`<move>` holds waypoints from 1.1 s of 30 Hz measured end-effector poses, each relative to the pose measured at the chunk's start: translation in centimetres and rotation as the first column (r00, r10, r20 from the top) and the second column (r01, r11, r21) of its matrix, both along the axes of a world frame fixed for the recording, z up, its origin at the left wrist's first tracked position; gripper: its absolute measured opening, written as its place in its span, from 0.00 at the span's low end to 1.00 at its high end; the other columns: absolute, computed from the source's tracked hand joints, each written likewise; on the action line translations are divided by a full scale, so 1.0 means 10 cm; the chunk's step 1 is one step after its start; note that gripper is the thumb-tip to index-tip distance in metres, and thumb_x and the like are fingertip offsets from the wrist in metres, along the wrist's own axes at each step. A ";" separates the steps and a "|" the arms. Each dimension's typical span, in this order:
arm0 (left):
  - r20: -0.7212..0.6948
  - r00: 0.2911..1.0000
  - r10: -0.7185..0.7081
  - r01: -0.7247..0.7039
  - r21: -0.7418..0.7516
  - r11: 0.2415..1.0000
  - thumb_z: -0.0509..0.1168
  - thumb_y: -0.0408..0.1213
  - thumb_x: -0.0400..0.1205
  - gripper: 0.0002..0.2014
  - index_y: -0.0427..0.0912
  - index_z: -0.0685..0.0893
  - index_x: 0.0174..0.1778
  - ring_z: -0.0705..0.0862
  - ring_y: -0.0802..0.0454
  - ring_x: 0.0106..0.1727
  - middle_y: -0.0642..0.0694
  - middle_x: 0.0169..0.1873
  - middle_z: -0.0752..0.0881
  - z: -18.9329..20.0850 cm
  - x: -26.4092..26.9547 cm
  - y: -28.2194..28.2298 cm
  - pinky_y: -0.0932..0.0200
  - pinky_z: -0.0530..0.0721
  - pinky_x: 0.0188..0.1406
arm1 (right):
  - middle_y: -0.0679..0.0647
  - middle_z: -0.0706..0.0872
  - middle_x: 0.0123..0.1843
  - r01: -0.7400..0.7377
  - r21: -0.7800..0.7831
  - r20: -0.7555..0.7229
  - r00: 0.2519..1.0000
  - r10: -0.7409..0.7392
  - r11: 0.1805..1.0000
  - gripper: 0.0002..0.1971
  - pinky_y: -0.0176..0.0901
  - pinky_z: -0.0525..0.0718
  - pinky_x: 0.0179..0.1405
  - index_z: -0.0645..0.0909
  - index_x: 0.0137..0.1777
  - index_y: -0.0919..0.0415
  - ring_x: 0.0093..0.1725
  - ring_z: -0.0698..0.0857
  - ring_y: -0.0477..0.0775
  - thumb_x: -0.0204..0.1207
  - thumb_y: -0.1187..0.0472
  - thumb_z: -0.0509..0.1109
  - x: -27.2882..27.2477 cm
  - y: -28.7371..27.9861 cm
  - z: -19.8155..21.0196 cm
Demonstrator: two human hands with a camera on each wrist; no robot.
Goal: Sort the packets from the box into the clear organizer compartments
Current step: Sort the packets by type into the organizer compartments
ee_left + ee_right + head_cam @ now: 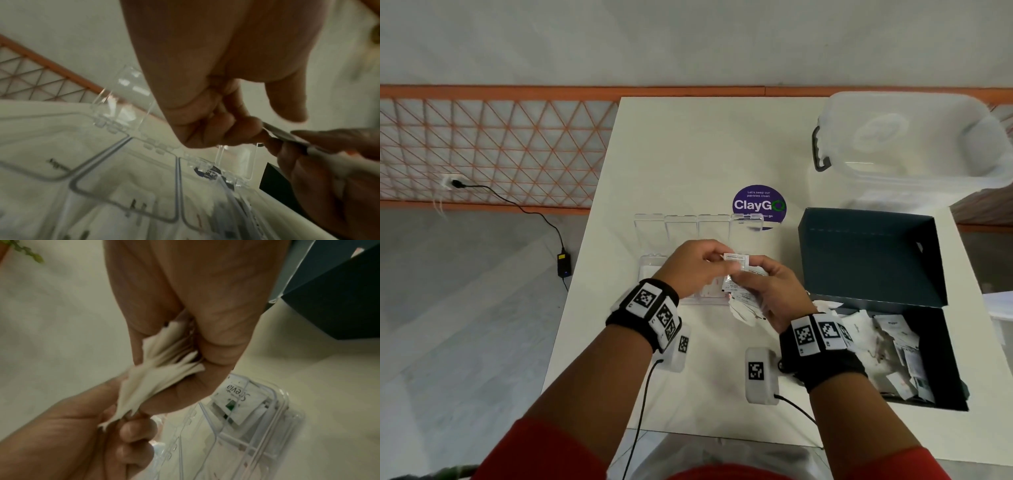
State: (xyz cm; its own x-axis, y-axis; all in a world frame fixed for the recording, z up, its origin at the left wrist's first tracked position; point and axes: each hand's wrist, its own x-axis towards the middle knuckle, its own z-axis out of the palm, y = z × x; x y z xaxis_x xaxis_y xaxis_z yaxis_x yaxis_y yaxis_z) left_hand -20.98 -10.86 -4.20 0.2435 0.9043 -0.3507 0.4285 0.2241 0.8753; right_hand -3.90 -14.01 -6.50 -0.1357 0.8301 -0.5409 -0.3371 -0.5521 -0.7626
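Observation:
My right hand [760, 287] grips a fanned bunch of white packets [164, 369] above the clear organizer [674, 240]. My left hand [702, 263] pinches one white packet [736, 259] at the top of that bunch; its fingers [131, 431] hold the packets' edge in the right wrist view. The organizer's lids [123, 100] stand open, and its compartments hold a few packets, among them a Stevia packet [236, 399]. The dark box [893, 342] at the right, lid up, holds several more white packets [887, 346].
A translucent lidded tub [914, 137] stands at the table's far right. A purple ClayGo sticker [758, 205] lies behind the organizer. Two white sensor blocks [760, 377] with cables sit near the front edge. Left of the white table [688, 144] the floor drops away.

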 end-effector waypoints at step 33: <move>0.221 0.874 0.433 -0.450 0.027 0.893 0.76 0.25 0.72 0.11 0.46 0.86 0.35 0.90 0.54 0.36 0.43 0.36 0.91 -0.04 -0.32 -0.03 0.62 0.87 0.35 | 0.66 0.91 0.40 -0.010 -0.089 -0.055 0.998 0.005 0.996 0.10 0.46 0.91 0.36 0.83 0.43 0.64 0.33 0.90 0.58 0.73 0.79 0.73 -0.19 -0.11 0.07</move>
State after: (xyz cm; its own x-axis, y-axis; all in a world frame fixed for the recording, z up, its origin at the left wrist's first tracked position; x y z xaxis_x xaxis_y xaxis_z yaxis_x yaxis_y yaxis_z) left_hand -24.17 -11.16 -4.56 -0.1287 0.9560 -0.2635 0.1111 0.2780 0.9541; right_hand -5.76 -15.08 -5.77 -0.1732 0.7779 -0.6041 -0.3721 -0.6196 -0.6912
